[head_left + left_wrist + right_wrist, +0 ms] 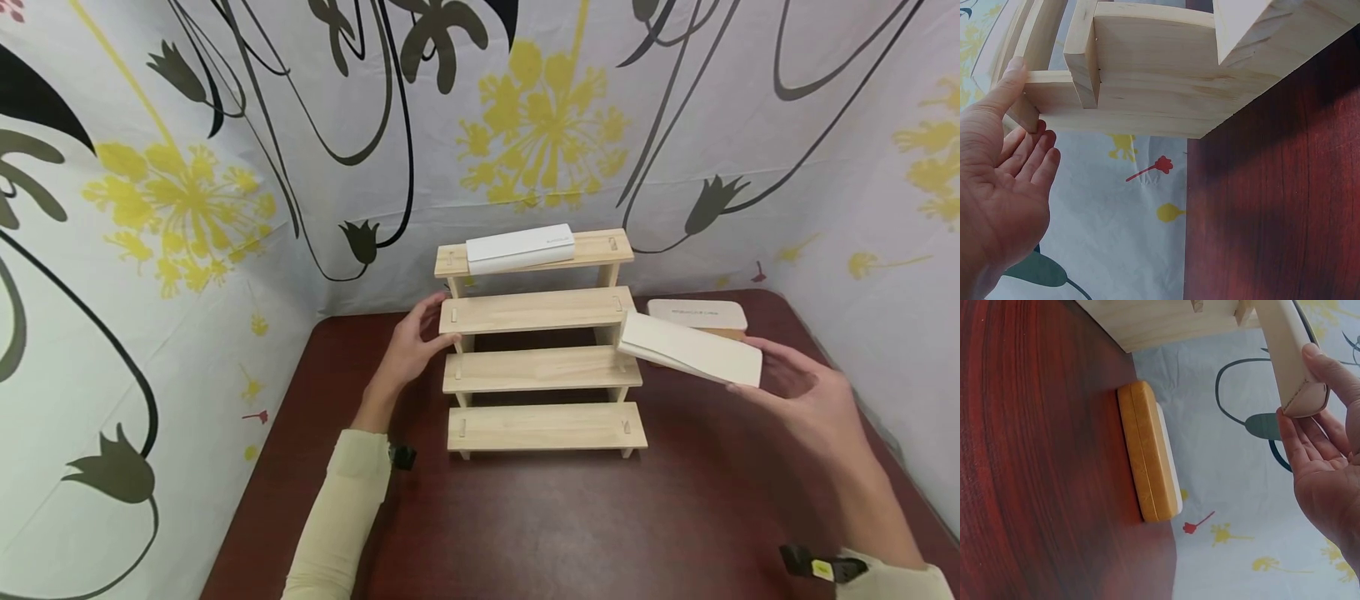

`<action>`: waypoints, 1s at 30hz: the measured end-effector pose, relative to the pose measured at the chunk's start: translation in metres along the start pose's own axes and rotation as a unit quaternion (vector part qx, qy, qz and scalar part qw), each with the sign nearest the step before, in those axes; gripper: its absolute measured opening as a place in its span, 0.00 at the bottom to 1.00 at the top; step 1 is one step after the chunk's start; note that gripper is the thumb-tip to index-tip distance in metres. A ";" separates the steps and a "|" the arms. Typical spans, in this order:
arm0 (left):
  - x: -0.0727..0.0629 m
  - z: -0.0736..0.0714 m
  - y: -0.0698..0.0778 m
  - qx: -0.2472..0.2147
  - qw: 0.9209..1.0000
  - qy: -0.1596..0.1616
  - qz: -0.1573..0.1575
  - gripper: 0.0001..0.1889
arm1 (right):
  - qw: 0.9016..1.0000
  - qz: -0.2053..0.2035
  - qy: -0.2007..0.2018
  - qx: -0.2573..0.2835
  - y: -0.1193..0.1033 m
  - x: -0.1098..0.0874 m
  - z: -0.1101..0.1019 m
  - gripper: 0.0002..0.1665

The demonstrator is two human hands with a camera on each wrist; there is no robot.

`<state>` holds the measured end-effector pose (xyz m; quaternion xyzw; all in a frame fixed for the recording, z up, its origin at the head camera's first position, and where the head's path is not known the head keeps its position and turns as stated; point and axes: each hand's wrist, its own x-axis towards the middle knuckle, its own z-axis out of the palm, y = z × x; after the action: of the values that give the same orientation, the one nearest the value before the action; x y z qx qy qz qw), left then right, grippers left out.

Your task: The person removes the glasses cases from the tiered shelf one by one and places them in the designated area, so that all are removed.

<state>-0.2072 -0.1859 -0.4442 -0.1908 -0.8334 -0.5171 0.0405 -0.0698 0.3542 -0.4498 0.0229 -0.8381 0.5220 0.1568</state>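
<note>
Cream box: the long, smooth, cream-coloured box (690, 348) is in the air right of the frame's centre, slanting down to the right, its left end overlapping the stand's right edge in the head view; I cannot tell whether the two touch.
Right hand: my right hand (813, 400), at the right of the frame, pinches the box's near end between thumb and fingers, leaving the far end without support.
Left hand: my left hand (408, 346), left of centre, grips the left end of the second board from the top, thumb on one side and fingers curled on the other.
Wooden stand: the pale, four-tiered, bare wooden stand (543, 367) fills the middle of the frame, upright on the dark red wood-grained bench (555, 517).
White case: a long, white, flat-sided case (521, 248) lies on the top board, upper centre, slightly askew.
Rounded case: a white-topped, tan-sided rounded case (696, 314) rests on the bench beyond the cream box.
Slip risk: held at one end only, the cream box could swivel or drop if my pinch loosens.
Bump risk: its leading end could catch a board's edge, jolting the stand and sliding the white case off.
</note>
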 end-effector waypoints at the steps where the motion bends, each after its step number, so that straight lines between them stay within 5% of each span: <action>1: 0.000 0.000 0.000 0.000 1.000 0.000 0.000 0.42 | 1.000 0.004 0.000 -0.001 0.001 -0.001 -0.001 0.42; 12: 0.001 0.000 0.000 -0.001 1.000 0.000 -0.001 0.42 | 0.999 0.009 0.002 0.041 0.010 -0.006 -0.003 0.43; 30: 0.002 0.000 -0.001 0.003 1.000 0.001 0.006 0.42 | 0.999 0.043 -0.003 0.007 0.015 -0.017 -0.007 0.41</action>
<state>-0.2092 -0.1857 -0.4449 -0.1949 -0.8340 -0.5142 0.0449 -0.0554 0.3656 -0.4650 -0.0108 -0.8350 0.5341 0.1318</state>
